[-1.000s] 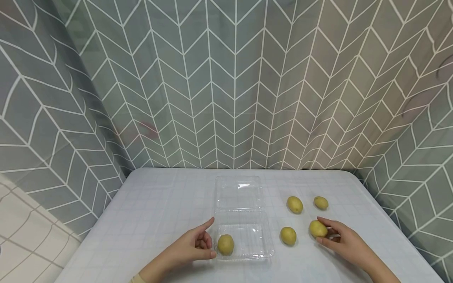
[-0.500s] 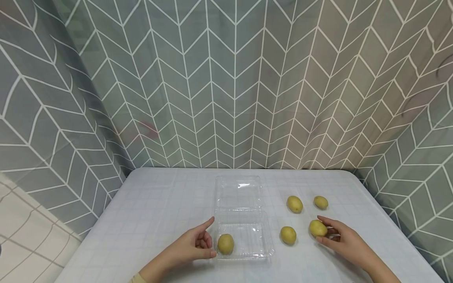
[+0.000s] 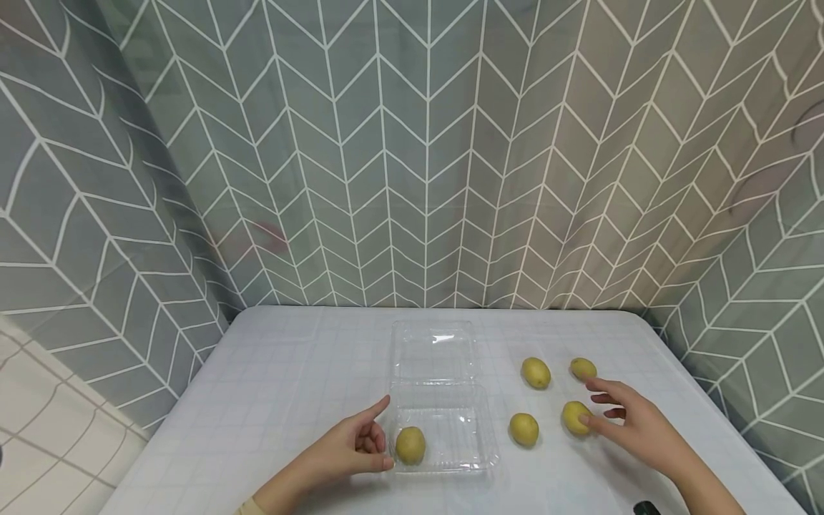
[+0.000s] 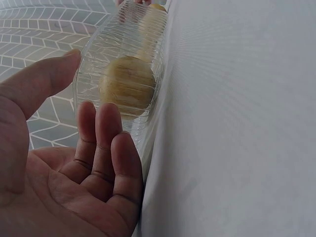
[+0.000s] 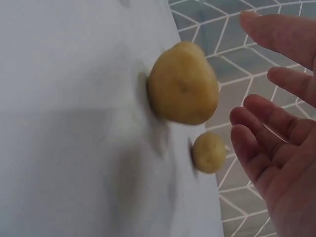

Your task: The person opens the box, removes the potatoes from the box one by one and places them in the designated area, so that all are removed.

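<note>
A clear plastic clamshell box [image 3: 450, 436] lies with its lid [image 3: 433, 354] folded back, away from me. Inside, at its left, is one potato [image 3: 410, 445], seen through the ribbed wall in the left wrist view. My left hand [image 3: 344, 450] is at the box's left side, fingers loosely bent, thumb and forefinger spread near the rim. To the right, my right hand [image 3: 634, 425] is spread beside a potato [image 3: 571, 419], its thumb overlapping it in the head view. In the right wrist view, a gap shows between this potato [image 5: 182, 85] and the fingers, which hold nothing.
More potatoes lie on the white-covered table [image 3: 290, 372]: one [image 3: 524, 429] between box and right hand, one [image 3: 536, 373] behind it, one [image 3: 583, 368] just beyond my right fingertips. A patterned curtain [image 3: 425, 179] encloses the back and sides. A small black object [image 3: 646, 508] shows at the bottom edge.
My right hand has let go of the potato and lifted its fingers slightly up and right. That potato stays on the table. The left hand and the box have not moved.
</note>
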`<state>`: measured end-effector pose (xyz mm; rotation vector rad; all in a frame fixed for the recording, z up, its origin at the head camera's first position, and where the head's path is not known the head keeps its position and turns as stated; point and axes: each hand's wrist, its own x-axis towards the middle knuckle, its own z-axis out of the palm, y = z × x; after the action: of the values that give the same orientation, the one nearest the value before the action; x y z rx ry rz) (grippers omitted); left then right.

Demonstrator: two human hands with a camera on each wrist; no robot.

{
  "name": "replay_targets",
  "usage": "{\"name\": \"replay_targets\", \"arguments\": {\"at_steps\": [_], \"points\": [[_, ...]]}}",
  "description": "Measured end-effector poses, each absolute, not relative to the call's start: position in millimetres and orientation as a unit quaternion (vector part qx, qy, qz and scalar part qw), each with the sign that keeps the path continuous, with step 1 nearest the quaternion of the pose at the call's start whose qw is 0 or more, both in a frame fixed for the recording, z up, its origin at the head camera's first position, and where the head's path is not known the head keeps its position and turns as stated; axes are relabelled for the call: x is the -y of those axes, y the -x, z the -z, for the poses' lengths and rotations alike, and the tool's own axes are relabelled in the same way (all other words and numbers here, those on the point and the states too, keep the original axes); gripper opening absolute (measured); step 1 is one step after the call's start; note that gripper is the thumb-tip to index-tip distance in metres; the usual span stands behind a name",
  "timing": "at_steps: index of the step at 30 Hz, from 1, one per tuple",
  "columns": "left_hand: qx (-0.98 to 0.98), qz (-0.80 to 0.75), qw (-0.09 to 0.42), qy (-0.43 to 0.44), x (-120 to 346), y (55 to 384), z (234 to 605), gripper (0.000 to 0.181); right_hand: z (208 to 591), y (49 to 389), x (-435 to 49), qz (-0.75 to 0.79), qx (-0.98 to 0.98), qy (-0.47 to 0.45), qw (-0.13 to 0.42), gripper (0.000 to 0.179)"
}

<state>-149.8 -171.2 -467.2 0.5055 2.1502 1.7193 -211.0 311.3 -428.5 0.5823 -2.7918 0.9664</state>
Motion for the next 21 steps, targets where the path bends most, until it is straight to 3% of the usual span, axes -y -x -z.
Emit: {"name": "replay_targets", "arguments": {"at_steps": [7,21], "points": [[-0.755,-0.608,0.169,-0.181,171,150,468,0.099,421,219,-292,-0.33,0.912,-0.232,0.081,0.061],[-0.749,-0.613,0.168,-0.184,171,148,465,0.098,410,226,-251,-0.362,0.891,-0.272,0.031,0.065]]}}
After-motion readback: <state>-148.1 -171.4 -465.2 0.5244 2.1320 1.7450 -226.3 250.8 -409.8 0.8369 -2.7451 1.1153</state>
